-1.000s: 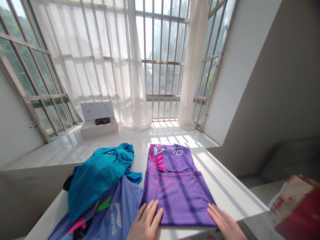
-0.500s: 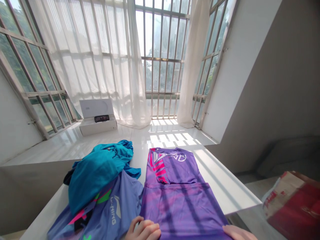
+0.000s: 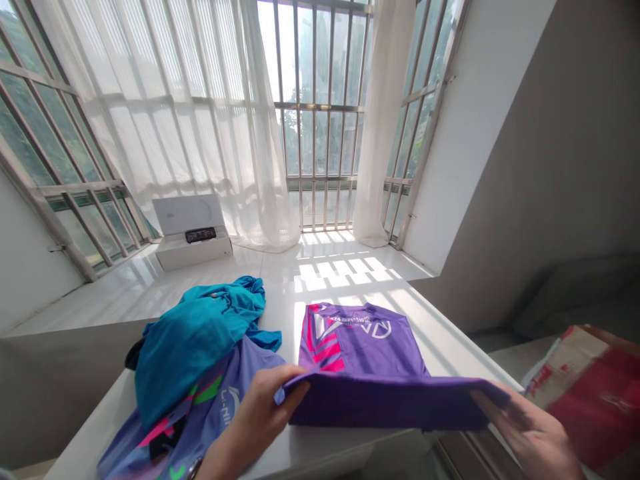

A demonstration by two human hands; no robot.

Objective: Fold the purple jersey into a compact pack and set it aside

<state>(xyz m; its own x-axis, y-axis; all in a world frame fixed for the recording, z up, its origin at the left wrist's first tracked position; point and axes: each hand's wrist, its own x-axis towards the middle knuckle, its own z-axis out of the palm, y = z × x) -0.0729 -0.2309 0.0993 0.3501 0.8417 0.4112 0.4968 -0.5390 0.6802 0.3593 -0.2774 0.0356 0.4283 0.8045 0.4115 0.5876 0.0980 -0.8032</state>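
Note:
A purple sports shirt (image 3: 383, 347) with pink stripes and white print lies on the white table, its near part lifted into a raised fold. My left hand (image 3: 270, 403) pinches the left end of that fold between thumb and fingers. At the right end, my right hand (image 3: 525, 420) grips the fabric, slightly blurred. To the left of the shirt, a teal garment (image 3: 195, 347) lies heaped over a blue-violet shirt (image 3: 200, 427) with white lettering and green and pink patches. My left forearm covers part of the blue-violet shirt.
An open white box (image 3: 195, 255) with a dark object (image 3: 201, 235) stands on the window ledge at the back left. White curtains (image 3: 270, 167) hang before barred windows. A red and beige bag (image 3: 590, 407) stands right of the table (image 3: 450, 353).
Both hands have lifted the near part of the purple shirt off the table and brought it up and away from me, into a fold. The view has shifted slightly.

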